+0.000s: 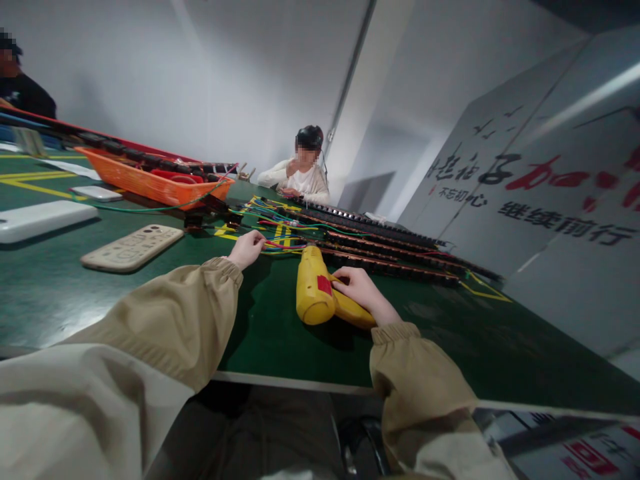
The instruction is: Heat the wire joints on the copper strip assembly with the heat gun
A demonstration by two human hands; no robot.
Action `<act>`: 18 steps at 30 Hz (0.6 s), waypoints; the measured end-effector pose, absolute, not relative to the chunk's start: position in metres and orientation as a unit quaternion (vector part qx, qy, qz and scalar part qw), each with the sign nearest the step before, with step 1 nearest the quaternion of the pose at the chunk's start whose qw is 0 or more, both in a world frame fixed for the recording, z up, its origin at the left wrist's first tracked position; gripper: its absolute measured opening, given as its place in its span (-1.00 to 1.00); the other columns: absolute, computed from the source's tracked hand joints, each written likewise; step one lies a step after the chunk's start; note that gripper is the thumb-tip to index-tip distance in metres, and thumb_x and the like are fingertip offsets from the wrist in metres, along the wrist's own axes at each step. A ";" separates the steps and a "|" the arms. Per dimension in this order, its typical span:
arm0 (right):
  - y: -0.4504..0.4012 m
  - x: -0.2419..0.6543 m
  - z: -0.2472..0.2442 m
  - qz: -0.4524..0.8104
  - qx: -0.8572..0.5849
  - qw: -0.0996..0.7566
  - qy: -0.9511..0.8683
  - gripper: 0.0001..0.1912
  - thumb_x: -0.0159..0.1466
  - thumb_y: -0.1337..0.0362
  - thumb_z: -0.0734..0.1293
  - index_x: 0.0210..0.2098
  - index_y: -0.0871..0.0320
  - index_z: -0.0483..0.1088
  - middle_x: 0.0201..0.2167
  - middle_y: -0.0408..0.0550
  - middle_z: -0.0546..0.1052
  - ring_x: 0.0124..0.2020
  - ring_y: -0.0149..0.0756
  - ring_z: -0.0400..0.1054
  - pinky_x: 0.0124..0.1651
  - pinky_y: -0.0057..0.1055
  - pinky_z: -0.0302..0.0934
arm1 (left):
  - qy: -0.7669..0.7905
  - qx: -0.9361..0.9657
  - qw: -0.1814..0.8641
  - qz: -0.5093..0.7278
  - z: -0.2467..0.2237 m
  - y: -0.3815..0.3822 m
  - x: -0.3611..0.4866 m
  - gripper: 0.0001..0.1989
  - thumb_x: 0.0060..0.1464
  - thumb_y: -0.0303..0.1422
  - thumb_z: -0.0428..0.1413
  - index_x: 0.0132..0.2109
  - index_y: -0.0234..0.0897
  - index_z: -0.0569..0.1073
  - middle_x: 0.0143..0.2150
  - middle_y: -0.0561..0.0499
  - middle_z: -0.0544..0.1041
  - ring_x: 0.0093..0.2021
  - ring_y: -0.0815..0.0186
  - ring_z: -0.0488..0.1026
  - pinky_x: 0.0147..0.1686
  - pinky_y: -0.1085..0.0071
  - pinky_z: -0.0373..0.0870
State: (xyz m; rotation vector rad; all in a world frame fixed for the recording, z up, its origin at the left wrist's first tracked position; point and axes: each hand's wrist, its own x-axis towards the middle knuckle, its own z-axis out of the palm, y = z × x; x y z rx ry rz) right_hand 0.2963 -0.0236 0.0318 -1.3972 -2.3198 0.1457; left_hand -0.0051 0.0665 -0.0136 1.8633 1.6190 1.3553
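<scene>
My right hand (pixel 359 288) is wrapped round the handle of a yellow heat gun (pixel 314 287), whose nozzle points away from me at the coloured wires. To its left, my left hand (pixel 248 249) pinches the ends of thin coloured wires (pixel 283 245) with its fingers closed. The wires run to long dark strips with copper-coloured edges (pixel 390 261), which stretch off to the right across the green table (pixel 280 340). Part of the nozzle is hidden behind the gun's body.
An orange tray (pixel 155 183) with dark parts stands at the left. Nearer lie a patterned phone case (pixel 133 249), a white box-like object (pixel 45 220) and a small white device (pixel 97 193). One person (pixel 305 173) sits across the table, another (pixel 25 90) at far left.
</scene>
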 end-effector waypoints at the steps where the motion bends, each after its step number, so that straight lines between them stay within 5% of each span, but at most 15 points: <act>1: -0.024 0.296 0.032 0.047 -0.503 0.212 -0.836 -0.82 0.16 0.25 0.31 -0.28 0.13 0.51 -0.31 -0.07 0.53 -0.31 -0.30 0.37 -0.26 -0.40 0.19 | 0.567 0.655 0.156 0.475 -0.014 0.067 -0.005 -0.85 0.06 -0.38 -0.01 -0.29 -0.31 0.44 -0.34 -0.04 0.55 -0.28 0.29 0.48 -0.25 0.45 0.36; 11: -0.018 0.291 0.031 0.031 -0.502 0.202 -0.840 -0.82 0.15 0.26 0.31 -0.27 0.12 0.51 -0.31 -0.07 0.53 -0.32 -0.30 0.36 -0.25 -0.40 0.18 | 0.604 0.651 0.149 0.435 -0.017 0.071 -0.007 -0.86 0.06 -0.34 0.01 -0.26 -0.24 0.43 -0.30 -0.01 0.57 -0.24 0.28 0.49 -0.23 0.45 0.34; 18: -0.017 0.274 0.027 0.069 -0.481 0.223 -0.845 -0.83 0.14 0.28 0.30 -0.31 0.16 0.50 -0.34 -0.07 0.53 -0.35 -0.32 0.35 -0.26 -0.41 0.19 | 0.586 0.630 0.220 0.460 -0.018 0.071 -0.004 -0.87 0.08 -0.39 -0.02 -0.24 -0.26 0.40 -0.35 -0.03 0.56 -0.40 0.33 0.50 -0.38 0.49 0.36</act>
